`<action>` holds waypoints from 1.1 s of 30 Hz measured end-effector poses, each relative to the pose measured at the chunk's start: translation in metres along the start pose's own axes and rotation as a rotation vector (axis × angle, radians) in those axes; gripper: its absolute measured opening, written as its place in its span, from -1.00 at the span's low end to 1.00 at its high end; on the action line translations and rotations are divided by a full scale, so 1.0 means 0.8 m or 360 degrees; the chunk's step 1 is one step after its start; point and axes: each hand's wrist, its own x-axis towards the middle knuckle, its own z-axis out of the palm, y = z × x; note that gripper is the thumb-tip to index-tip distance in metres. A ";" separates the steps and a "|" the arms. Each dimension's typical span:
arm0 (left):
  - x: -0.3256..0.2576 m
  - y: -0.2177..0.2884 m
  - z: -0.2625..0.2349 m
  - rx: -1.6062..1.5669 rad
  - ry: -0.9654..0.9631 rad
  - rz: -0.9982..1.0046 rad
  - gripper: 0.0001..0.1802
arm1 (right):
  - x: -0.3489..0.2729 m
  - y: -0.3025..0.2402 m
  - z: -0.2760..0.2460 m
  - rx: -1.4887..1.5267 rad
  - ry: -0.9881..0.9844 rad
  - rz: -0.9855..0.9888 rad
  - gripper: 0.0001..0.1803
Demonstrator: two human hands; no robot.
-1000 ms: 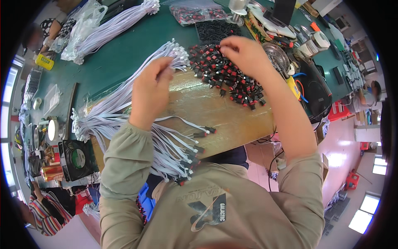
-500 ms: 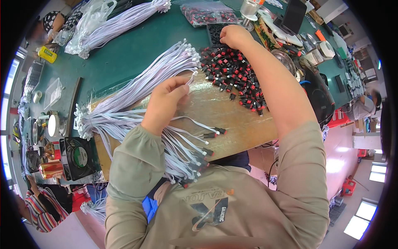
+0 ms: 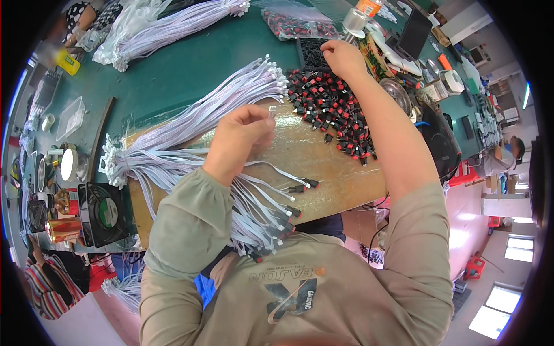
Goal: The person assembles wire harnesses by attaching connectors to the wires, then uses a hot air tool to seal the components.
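My left hand [image 3: 239, 137] is closed in a pinch, with a small white connector [image 3: 272, 108] of a white cable showing above its fingertips. Beyond it lies a thick bundle of white flat cables [image 3: 202, 106], connector ends fanned to the right. At the black tray [image 3: 300, 56] of small black parts [image 3: 314, 51], my right hand [image 3: 344, 60] has its fingertips bent down at the right side; whatever is between them is hidden. A heap of black-and-red switch-like parts [image 3: 333, 109] spreads below that hand. Nearer me, other cables [image 3: 251, 210] end in similar black-and-red parts [image 3: 311, 183].
A brown board [image 3: 346, 187] lies on the green table [image 3: 156, 86]. A black fan [image 3: 104, 213] stands at the left edge. Behind are a bag of red-and-black parts [image 3: 300, 23] and another cable bundle [image 3: 184, 29]. Tools and a solder-like spool [image 3: 355, 23] crowd the right.
The whole view has shifted slightly. My left fingers have drawn closer around the cable end, with the connector now pointing up. My right hand stays at the tray, its fingertips slightly farther back.
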 end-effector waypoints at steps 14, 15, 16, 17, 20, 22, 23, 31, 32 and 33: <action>0.005 -0.005 -0.005 0.0075 0.0165 -0.0030 -0.86 | -0.176 -0.121 -0.035 0.1312 -0.0450 -0.0316 -0.76; 0.003 -0.005 -0.005 0.0138 0.0172 -0.0009 -0.85 | -0.179 -0.125 -0.035 0.1395 -0.0455 -0.0250 -0.74; 0.002 -0.003 0.000 0.0139 0.0158 0.0008 -0.85 | -0.180 -0.126 -0.033 0.1405 -0.0424 -0.0224 -0.75; 0.000 -0.001 0.004 0.0284 0.0186 0.0025 -0.85 | -0.179 -0.125 -0.031 0.1396 -0.0404 -0.0231 -0.75; -0.004 0.000 0.007 0.0453 0.0197 0.0091 -0.84 | -0.180 -0.125 -0.033 0.1184 -0.0333 -0.0420 -0.76; -0.005 0.006 0.008 0.0396 0.0141 0.0117 -0.85 | -0.179 -0.123 -0.033 0.1181 -0.0282 -0.0438 -0.76; -0.006 0.006 0.007 0.0397 0.0136 0.0133 -0.85 | -0.179 -0.121 -0.032 0.1186 -0.0246 -0.0443 -0.76; 0.001 -0.004 -0.007 -0.0132 0.0031 0.0001 -0.88 | -0.199 -0.116 -0.002 0.2102 -0.0584 0.0124 -0.83; 0.002 -0.004 -0.007 -0.0133 0.0038 -0.0002 -0.88 | -0.200 -0.118 0.000 0.2146 -0.0561 0.0140 -0.85; 0.006 -0.003 -0.007 -0.0114 0.0002 -0.0019 -0.88 | -0.197 -0.116 -0.001 0.2148 -0.0571 0.0146 -0.85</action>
